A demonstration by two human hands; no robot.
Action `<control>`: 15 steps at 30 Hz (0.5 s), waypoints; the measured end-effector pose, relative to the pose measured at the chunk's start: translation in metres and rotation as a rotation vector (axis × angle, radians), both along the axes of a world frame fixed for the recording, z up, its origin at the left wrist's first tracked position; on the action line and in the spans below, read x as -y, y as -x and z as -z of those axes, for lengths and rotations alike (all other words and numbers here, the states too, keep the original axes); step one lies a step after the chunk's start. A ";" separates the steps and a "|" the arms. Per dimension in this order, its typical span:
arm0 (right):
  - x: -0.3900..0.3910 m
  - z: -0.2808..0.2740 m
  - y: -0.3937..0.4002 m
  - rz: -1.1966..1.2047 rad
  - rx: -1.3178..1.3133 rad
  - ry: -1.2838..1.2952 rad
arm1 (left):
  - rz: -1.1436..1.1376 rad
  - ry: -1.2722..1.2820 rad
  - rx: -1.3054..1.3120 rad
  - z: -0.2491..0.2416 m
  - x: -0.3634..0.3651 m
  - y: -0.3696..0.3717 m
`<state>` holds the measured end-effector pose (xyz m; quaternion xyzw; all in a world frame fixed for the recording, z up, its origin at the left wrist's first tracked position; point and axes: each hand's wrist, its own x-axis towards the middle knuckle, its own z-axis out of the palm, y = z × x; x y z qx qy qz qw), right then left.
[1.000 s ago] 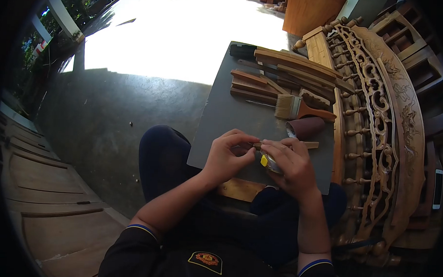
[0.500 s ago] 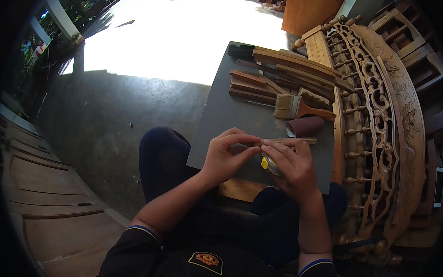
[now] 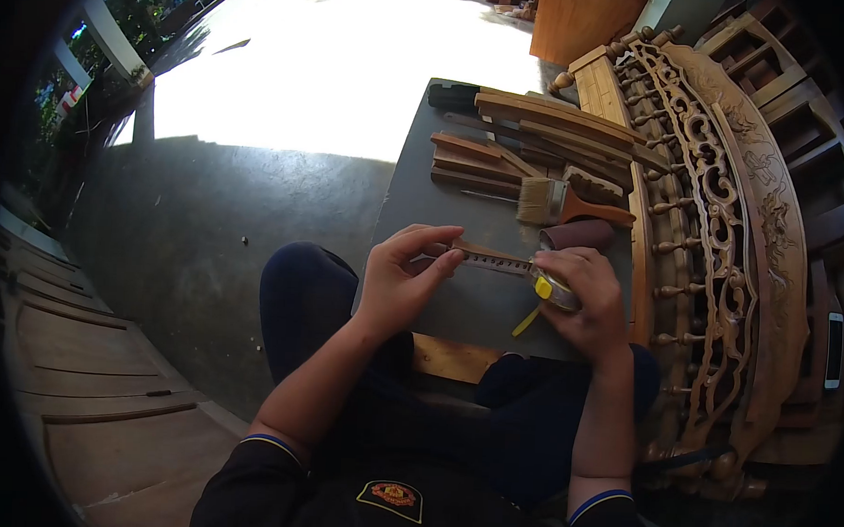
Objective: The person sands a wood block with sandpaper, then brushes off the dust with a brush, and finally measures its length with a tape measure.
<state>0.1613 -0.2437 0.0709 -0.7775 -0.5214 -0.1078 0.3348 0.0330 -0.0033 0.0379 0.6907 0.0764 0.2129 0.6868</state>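
Observation:
A tape measure (image 3: 558, 294) with a yellow button is gripped in my right hand (image 3: 590, 286). Its numbered blade (image 3: 498, 264) is drawn out to the left, along a thin wooden strip (image 3: 485, 251). At the left end, the thumb and fingers of my left hand (image 3: 398, 279) pinch the strip together with the blade's tip, which they hide. My right fingertips press at the other end of the strip. From the tape case hangs a yellow strap (image 3: 525, 323). Just beyond my right hand lies a brown sandpaper roll (image 3: 579, 234), partly covered.
On the grey board (image 3: 400, 216) lie a paintbrush (image 3: 545, 203), short wood pieces (image 3: 477, 163) and long curved wood strips (image 3: 557, 115). Carved wooden furniture (image 3: 722, 181) stands close on the right, with a phone (image 3: 834, 350) beyond it. Wooden panels (image 3: 112, 346) lie at left.
My hands have moved apart, left hand to the left and right hand to the right. A length of numbered blade now shows between them along the strip, and the yellow strap has come into view.

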 end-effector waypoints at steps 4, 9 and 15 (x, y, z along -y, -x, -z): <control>0.004 0.000 -0.004 0.035 -0.013 0.007 | -0.062 0.014 -0.033 0.007 -0.008 -0.002; 0.015 0.002 -0.014 0.073 -0.145 0.018 | -0.104 0.213 -0.056 0.009 -0.020 -0.004; 0.029 -0.002 -0.024 0.148 -0.230 -0.035 | -0.190 0.290 -0.073 0.000 -0.033 -0.003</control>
